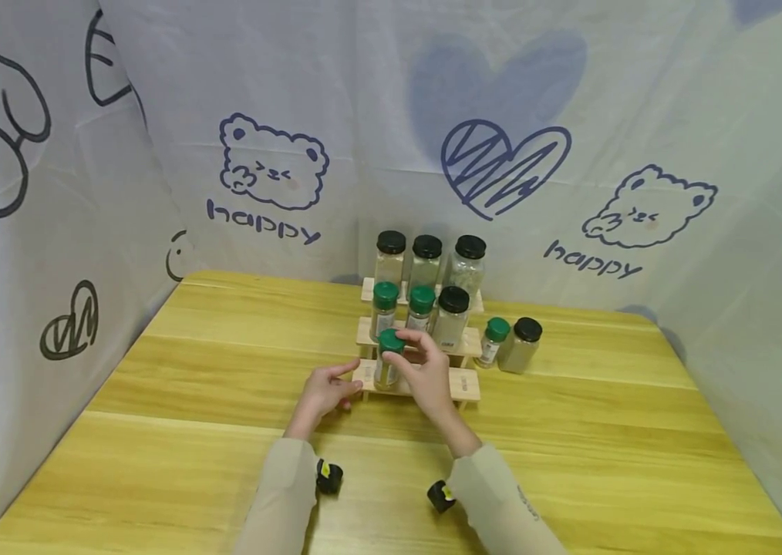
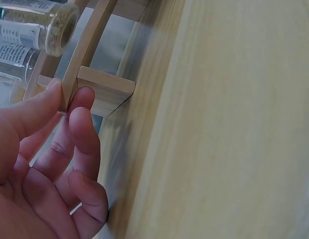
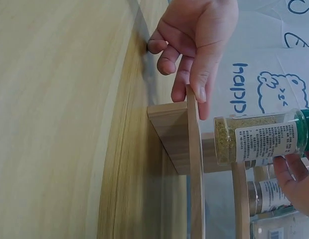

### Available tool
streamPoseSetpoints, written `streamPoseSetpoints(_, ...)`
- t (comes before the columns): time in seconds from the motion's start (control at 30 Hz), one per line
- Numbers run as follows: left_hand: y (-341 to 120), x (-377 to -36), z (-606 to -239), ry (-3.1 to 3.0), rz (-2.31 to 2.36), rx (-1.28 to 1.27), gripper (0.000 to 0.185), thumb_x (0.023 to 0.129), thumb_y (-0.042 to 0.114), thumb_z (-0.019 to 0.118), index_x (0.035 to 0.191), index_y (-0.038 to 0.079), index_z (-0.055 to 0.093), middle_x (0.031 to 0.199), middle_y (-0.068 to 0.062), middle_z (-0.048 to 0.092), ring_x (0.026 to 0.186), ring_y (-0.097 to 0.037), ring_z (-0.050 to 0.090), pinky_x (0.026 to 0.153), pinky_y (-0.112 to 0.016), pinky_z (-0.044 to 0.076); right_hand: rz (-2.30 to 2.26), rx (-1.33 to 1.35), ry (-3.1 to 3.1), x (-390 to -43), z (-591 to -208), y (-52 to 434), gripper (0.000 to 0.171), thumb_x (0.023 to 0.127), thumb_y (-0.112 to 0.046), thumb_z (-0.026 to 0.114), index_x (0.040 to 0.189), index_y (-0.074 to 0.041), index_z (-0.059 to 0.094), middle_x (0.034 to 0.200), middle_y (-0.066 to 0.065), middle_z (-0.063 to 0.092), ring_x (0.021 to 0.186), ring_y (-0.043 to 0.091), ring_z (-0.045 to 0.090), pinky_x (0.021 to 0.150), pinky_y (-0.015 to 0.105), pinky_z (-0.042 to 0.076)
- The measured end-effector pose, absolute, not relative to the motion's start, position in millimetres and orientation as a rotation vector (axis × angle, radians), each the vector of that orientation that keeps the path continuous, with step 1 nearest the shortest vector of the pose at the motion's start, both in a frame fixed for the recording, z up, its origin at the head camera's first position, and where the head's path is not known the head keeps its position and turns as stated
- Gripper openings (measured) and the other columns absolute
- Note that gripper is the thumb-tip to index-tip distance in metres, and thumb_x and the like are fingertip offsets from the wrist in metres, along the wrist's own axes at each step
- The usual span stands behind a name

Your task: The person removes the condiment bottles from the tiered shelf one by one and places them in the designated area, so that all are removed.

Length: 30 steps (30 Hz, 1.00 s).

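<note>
Hanging pinched in the right hand, a spice jar, probably light, rigid and slick, is best held near its green cap; below it, the rack is pinched by the left hand.

The white curtain reads "happy" twice in the head view, in blue letters, once under the left bear drawing and once under the right bear drawing. In the right wrist view, one "happy" runs sideways beside a bear. The held green-capped jar carries a white label, its print too small to read, as are the marks on the rack and right sleeve
</note>
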<state>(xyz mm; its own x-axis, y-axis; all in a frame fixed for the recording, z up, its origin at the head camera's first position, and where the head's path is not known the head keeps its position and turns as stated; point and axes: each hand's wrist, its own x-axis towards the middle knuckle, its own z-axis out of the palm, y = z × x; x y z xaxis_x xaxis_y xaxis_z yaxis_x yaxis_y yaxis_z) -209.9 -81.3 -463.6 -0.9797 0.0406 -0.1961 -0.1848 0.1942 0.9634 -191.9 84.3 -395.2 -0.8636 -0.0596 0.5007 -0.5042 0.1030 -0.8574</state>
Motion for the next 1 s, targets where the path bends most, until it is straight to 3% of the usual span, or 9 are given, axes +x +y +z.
streamPoseSetpoints(0.33, -81, -210, -463, 2.29, 1.879, -0.142, 0.042, 0.082, 0.004, 0.064, 0.123, 0.006, 0.054, 0.084, -0.016, 0.066, 0.044, -0.013, 0.051, 0.045, -0.023, 0.043, 1.822, 0.516, -1.99, -190, -397, 98, 0.027, 0.075, 0.01, 0.065, 0.099, 0.014, 0.055, 0.102, 0.027, 0.058, 0.086, 0.039, 0.056, 0.073, 0.041, 0.048)
streamPoseSetpoints(0.57, -82, -210, -465, 2.291, 1.878, -0.147, 0.042, 0.082, 0.004, 0.063, 0.123, 0.006, 0.055, 0.083, -0.016, 0.066, 0.044, -0.013, 0.051, 0.045, -0.023, 0.042, 1.799, 0.481, -1.964, -200, -413, 114, 0.029, 0.075, 0.006, 0.068, 0.101, 0.01, 0.057, 0.098, 0.022, 0.059, 0.086, 0.024, 0.058, 0.073, 0.026, 0.048)
streamPoseSetpoints(0.83, -81, -211, -465, 2.281, 1.878, -0.151, 0.042, 0.082, 0.004, 0.063, 0.123, 0.007, 0.054, 0.085, -0.016, 0.066, 0.043, -0.013, 0.051, 0.044, -0.023, 0.041, 1.798, 0.581, -1.821, -209, -432, 136, 0.028, 0.076, -0.002, 0.069, 0.101, 0.005, 0.058, 0.105, 0.013, 0.06, 0.087, 0.015, 0.058, 0.073, 0.023, 0.047)
streamPoseSetpoints(1.0, -81, -211, -465, 2.268, 1.881, -0.169, 0.042, 0.082, 0.005, 0.063, 0.124, 0.008, 0.054, 0.084, -0.014, 0.067, 0.043, -0.012, 0.05, 0.044, -0.022, 0.04, 1.765, 0.521, -1.85, -200, -423, 147, 0.027, 0.075, 0.009, 0.066, 0.099, 0.012, 0.056, 0.106, 0.023, 0.058, 0.088, 0.014, 0.058, 0.073, 0.023, 0.047)
